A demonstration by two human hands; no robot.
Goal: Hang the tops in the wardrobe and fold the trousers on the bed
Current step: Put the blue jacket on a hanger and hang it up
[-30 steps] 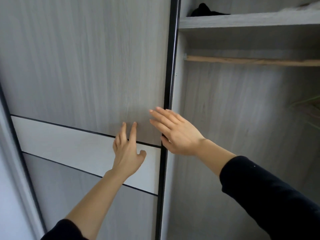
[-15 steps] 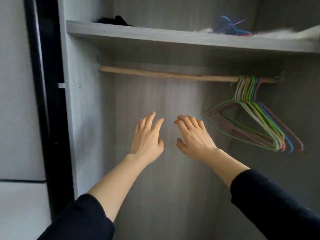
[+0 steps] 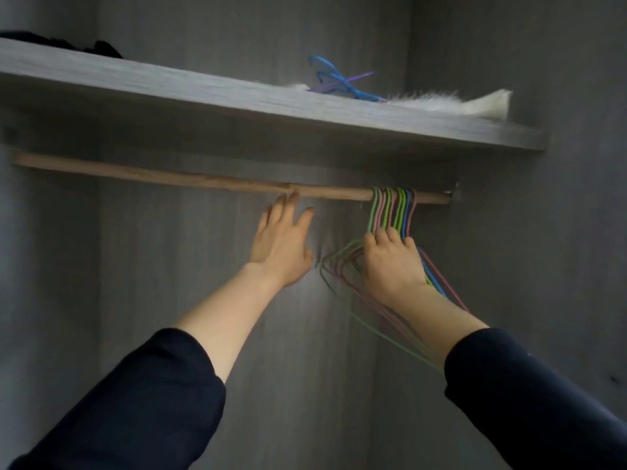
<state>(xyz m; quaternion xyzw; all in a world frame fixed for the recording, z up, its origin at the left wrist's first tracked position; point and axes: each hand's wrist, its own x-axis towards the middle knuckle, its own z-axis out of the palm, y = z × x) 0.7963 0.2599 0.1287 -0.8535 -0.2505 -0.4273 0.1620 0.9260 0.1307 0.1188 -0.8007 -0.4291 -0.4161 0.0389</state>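
A wooden rail (image 3: 169,177) runs across the open wardrobe under a grey shelf (image 3: 237,103). Several thin hangers (image 3: 390,208), green, pink and blue, hang bunched at the rail's right end. My right hand (image 3: 390,262) is on their necks just below the hooks, fingers curled round them. My left hand (image 3: 281,242) reaches up with straight fingers, its tips just under the rail, left of the hangers, holding nothing. No tops or trousers are in view.
On the shelf lie loose blue and purple hangers (image 3: 339,81), a white furry item (image 3: 458,103) at the right and dark clothing (image 3: 68,45) at the far left. The wardrobe's right wall (image 3: 543,266) stands close beside the hangers.
The sliding door was pushed left and the view swung into the wardrobe. Both hands rose: the right took hold of the hangers' necks, the left came up to the rail.
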